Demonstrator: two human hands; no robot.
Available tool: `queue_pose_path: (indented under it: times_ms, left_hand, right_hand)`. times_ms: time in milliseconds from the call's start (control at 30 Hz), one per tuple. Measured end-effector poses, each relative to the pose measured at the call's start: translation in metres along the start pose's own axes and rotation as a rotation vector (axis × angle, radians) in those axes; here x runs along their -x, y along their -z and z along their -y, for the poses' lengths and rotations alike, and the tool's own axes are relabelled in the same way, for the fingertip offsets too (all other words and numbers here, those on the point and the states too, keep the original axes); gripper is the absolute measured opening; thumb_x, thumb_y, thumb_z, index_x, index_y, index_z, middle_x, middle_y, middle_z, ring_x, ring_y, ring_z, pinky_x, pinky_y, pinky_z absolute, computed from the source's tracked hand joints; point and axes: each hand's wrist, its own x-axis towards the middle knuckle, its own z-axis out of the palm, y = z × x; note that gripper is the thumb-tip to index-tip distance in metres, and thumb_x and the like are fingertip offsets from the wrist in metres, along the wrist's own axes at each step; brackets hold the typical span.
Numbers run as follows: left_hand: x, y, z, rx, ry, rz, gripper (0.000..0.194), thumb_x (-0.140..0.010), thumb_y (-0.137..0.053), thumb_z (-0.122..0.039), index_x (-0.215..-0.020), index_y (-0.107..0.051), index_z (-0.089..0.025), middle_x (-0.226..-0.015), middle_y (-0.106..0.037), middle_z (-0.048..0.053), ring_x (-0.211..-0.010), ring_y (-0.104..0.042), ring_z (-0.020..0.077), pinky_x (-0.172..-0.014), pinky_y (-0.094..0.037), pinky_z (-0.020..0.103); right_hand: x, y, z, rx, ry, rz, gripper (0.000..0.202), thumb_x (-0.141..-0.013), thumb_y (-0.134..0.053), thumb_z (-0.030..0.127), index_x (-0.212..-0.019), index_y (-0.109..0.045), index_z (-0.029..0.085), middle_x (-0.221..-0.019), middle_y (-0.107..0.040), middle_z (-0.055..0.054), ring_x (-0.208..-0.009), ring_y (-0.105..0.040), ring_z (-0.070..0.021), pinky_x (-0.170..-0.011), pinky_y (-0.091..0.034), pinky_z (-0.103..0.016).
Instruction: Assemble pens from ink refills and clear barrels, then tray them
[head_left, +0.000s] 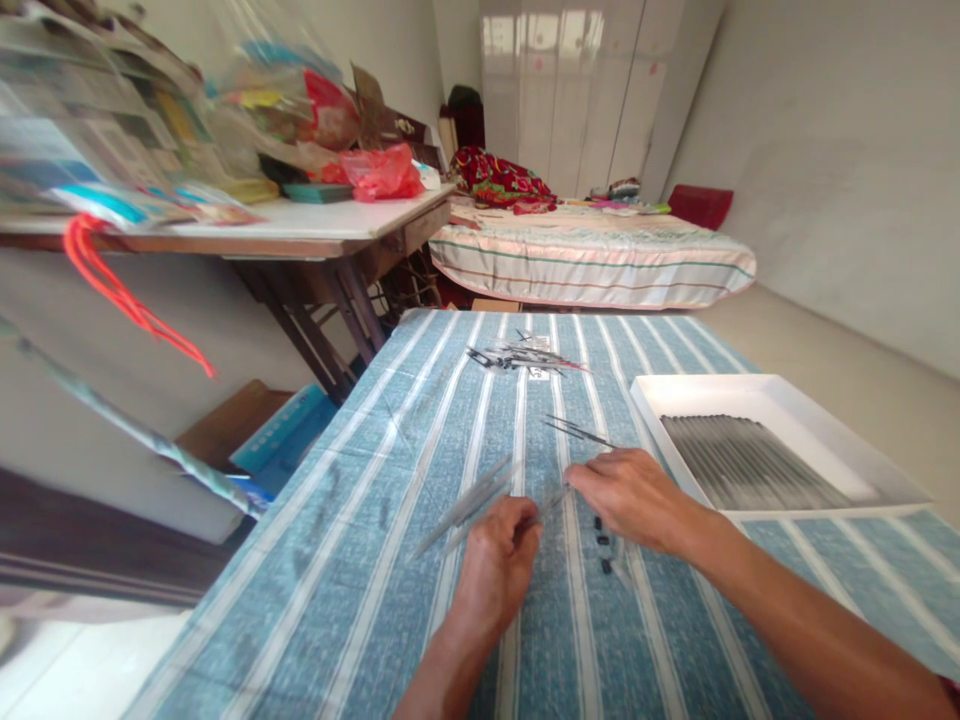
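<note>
My left hand [501, 552] is closed, fingers pinched on a thin grey stick [553, 498] whose far end runs to my right hand [619, 495]. My right hand pinches that end with thumb and fingertips. Just beyond my left hand is a blurred bunch of thin grey sticks [465, 508]; I cannot tell if the hand touches it. A few dark thin sticks [574, 430] lie past my right hand. Several small black pieces [602, 541] sit in a row below my right hand. Motion blur hides what kind of sticks these are.
At right, a white box [750, 390] holds a neat row of dark thin sticks [742, 465]. A loose pile of black thin pieces [525, 357] lies at the far end of the striped tablecloth [360, 510]. A cluttered side table [300, 235] stands left, a bed [600, 255] behind.
</note>
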Motion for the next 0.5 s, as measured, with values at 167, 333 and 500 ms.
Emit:
queue_pose_path:
  times_ms: [167, 333, 500]
  left_hand:
    - [-0.001, -0.002, -0.001, 0.291, 0.141, -0.032, 0.006, -0.073, -0.056, -0.022, -0.075, -0.058, -0.017, -0.065, -0.057, -0.002, -0.062, -0.055, 0.0142, -0.058, -0.041, 0.024]
    - [-0.002, -0.002, -0.005, 0.609, 0.230, -0.037, 0.009, -0.071, -0.059, -0.023, -0.076, -0.055, -0.016, -0.070, -0.059, -0.001, -0.062, -0.053, 0.0123, -0.057, -0.043, 0.023]
    - [-0.003, 0.002, -0.013, 0.673, 0.285, -0.034, 0.010, -0.069, -0.060, -0.021, -0.075, -0.054, -0.016, -0.073, -0.061, 0.001, -0.062, -0.055, 0.0119, -0.059, -0.045, 0.025]
  right_hand:
    - [0.014, -0.002, -0.012, -0.191, -0.117, -0.220, 0.029, -0.091, -0.035, 0.024, -0.104, -0.060, 0.019, -0.079, -0.068, -0.005, -0.071, -0.061, -0.0150, -0.066, -0.036, -0.023]
    - [0.023, -0.015, -0.030, -0.247, -0.306, 0.057, 0.022, -0.085, -0.044, 0.025, -0.085, -0.066, 0.021, -0.070, -0.067, -0.001, -0.066, -0.061, -0.0150, -0.060, -0.033, -0.021]
    - [0.030, -0.030, -0.032, -0.312, -0.359, 0.198, 0.018, -0.079, -0.049, 0.022, -0.074, -0.066, 0.021, -0.062, -0.062, 0.000, -0.063, -0.057, -0.0137, -0.056, -0.028, -0.020]
